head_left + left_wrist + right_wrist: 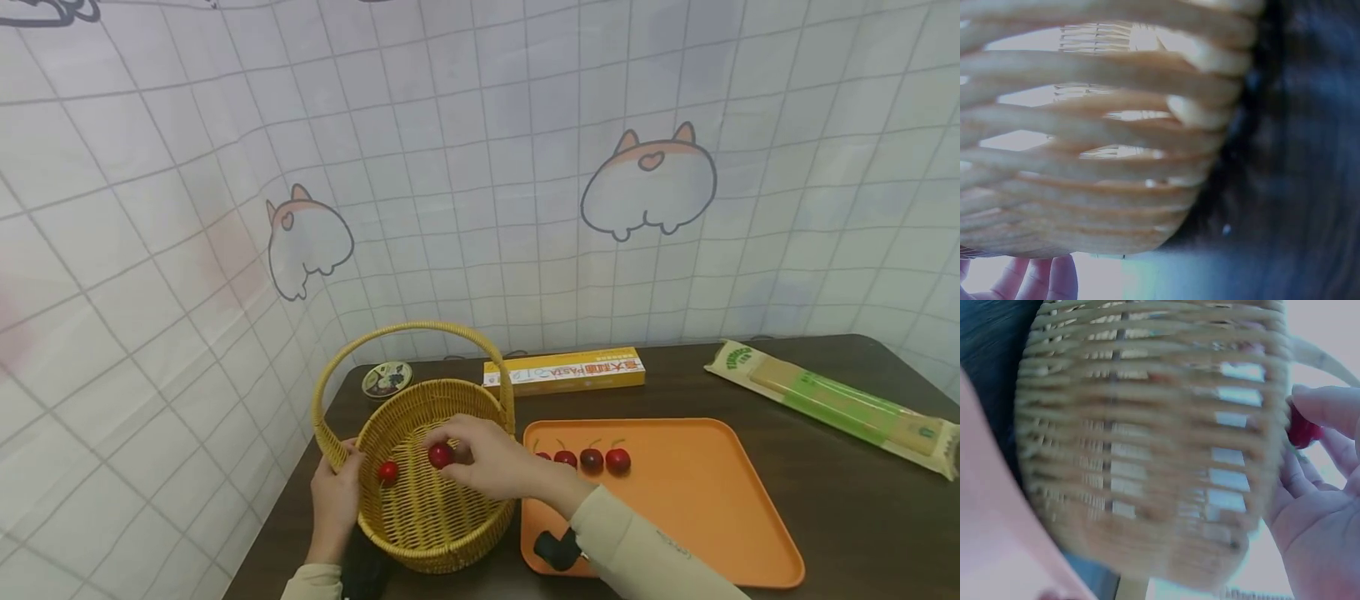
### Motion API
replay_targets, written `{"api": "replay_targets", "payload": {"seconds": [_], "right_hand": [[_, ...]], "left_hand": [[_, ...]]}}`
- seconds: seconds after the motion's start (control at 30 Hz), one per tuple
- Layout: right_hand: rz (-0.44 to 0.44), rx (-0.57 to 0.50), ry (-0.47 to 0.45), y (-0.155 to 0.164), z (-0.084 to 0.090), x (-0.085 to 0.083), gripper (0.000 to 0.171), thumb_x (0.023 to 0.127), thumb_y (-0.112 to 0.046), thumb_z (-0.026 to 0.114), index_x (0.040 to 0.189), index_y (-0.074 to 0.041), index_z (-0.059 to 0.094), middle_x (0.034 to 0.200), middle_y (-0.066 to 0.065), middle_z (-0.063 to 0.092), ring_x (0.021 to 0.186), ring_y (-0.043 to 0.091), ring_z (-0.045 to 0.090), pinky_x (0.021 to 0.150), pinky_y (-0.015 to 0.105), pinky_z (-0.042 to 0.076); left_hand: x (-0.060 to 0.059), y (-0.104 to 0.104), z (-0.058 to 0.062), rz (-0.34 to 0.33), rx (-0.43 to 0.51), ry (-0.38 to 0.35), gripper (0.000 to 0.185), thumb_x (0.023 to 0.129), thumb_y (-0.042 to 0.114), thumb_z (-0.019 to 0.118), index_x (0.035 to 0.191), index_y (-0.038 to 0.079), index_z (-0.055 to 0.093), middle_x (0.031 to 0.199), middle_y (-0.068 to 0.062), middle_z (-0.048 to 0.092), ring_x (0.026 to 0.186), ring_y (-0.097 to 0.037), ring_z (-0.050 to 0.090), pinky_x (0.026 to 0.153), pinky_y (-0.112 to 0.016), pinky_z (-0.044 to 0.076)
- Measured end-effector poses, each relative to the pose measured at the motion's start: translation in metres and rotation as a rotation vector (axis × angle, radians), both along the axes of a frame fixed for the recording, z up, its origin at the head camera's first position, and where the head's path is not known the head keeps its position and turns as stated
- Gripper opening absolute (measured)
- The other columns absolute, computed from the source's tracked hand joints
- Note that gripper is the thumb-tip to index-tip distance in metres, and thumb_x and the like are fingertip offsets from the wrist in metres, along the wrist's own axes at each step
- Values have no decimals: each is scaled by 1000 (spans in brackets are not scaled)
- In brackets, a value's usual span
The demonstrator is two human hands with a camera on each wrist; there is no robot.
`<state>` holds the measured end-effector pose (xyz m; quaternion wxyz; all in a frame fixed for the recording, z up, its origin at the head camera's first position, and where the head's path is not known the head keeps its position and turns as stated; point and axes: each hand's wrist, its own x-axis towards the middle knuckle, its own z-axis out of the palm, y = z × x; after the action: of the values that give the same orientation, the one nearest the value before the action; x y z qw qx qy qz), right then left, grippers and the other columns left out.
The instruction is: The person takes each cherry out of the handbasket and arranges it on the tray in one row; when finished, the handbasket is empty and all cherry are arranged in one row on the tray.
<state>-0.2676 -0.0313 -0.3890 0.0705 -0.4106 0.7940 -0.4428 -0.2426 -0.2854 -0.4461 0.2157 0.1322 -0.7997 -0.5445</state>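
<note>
A yellow wicker basket [431, 550] with a tall arched handle stands on the table, and one red cherry [387, 473] lies inside it. My left hand [335, 492] grips the basket's left rim near the foot of the handle. Over the basket's opening, my right hand [491, 457] pinches a dark red cherry [440, 455] between thumb and fingers. In the right wrist view that cherry [1302, 428] shows just beyond the wicker rim. Several cherries [592, 460] with green stems sit in a row on an orange tray [690, 500]; the right forearm partly hides the tray.
Behind the basket are a round patterned tin [387, 379] and a yellow pasta box [577, 372]. A long green and clear pasta packet [832, 400] lies at the right. A small black object [557, 552] shows at the tray's near left corner, beside the right sleeve.
</note>
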Motion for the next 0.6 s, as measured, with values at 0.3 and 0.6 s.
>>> {"api": "replay_targets", "payload": {"seconds": [0.3,0.6], "right_hand": [[-25,-103,-46,52,-3,0,35,92,-23,69,125,-19,61,112,-4,60,90,10,64,78,29,53],[-72,-109,-56,83,-6,3,36,91,-16,70,125,-20,60,101,0,68,82,20,67,70,33,55]], "left_hand": [[-3,3,1,-23,-11,23,28,99,21,51,117,3,62,115,-20,63,93,-29,57,70,-29,48],[2,-1,3,-21,-7,-5,30,100,24,49,119,3,60,121,-19,61,96,-27,54,73,-29,45]]}}
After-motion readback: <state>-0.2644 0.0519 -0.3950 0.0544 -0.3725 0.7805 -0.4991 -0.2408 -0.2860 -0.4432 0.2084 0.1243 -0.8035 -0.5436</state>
